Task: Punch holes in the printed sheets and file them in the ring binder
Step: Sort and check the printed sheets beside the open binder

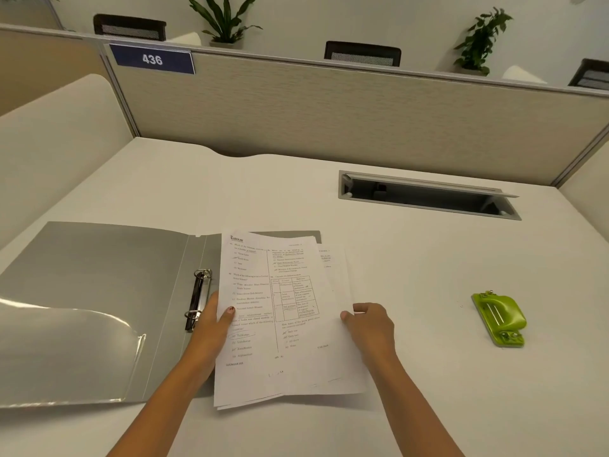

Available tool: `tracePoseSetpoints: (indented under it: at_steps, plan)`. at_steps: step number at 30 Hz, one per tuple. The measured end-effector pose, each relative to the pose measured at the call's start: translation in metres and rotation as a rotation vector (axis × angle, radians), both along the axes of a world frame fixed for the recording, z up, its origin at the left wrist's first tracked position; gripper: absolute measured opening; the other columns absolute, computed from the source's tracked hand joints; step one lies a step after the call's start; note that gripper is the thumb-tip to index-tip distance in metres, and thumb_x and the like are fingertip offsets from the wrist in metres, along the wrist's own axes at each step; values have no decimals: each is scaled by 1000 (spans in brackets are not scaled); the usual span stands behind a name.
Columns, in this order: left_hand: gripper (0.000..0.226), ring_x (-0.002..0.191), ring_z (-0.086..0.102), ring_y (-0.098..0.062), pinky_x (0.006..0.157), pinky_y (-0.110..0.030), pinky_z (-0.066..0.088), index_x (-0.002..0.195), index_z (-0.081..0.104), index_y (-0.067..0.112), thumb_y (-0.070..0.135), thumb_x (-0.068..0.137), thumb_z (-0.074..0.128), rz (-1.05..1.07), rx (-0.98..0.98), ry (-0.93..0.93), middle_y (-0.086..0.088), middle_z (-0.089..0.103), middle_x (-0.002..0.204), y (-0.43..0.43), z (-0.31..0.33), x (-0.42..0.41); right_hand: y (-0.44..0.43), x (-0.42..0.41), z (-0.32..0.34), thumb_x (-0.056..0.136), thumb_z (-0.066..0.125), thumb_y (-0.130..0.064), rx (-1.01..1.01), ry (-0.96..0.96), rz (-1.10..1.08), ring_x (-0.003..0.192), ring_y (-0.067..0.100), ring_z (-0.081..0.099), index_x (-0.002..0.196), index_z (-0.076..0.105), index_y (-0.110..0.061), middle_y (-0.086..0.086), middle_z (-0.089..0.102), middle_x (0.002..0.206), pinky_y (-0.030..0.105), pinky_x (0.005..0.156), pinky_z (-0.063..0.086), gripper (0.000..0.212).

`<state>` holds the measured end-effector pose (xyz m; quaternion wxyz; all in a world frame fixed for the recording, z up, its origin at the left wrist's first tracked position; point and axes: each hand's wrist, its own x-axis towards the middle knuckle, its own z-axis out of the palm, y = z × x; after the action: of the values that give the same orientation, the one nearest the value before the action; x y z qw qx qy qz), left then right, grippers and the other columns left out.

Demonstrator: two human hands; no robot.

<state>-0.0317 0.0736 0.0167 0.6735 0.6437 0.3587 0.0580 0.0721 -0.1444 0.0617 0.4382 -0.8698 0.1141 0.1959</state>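
A grey ring binder [99,291] lies open on the white desk, its two metal rings [198,296] shut along the spine. A small stack of printed sheets [280,324] lies over the binder's right flap. My left hand [214,319] pinches the stack's left edge, thumb on top and fingers underneath. My right hand [369,323] holds the right edge with the thumb on the paper. A green hole punch [499,319] sits on the desk to the right, well apart from both hands.
A clear plastic pocket [66,341] covers the binder's left inner cover. An open cable tray slot [425,196] is sunk into the desk [428,374] at the back right. A beige partition [329,117] bounds the desk behind, with a curved side panel [59,127] on the left.
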Motion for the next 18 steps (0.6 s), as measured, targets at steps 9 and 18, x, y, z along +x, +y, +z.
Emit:
tracePoseSetpoints:
  at_steps: [9, 18]
  plan:
    - [44, 100, 64, -20, 72, -38, 55, 140, 39, 31, 12, 101, 42, 47, -60, -43, -2, 61, 122, 0, 4, -3, -18, -1, 24, 91, 59, -11, -134, -351, -38, 74, 17, 58, 106, 71, -8, 4, 72, 92, 20, 59, 42, 19]
    - [38, 100, 66, -24, 80, -47, 56, 133, 44, 32, 13, 100, 44, 22, -58, -55, -3, 63, 121, -3, 2, -1, -26, -24, 105, 92, 59, -23, -337, -927, -43, 71, 14, 51, 107, 69, -12, 8, 67, 93, 22, 59, 37, 22]
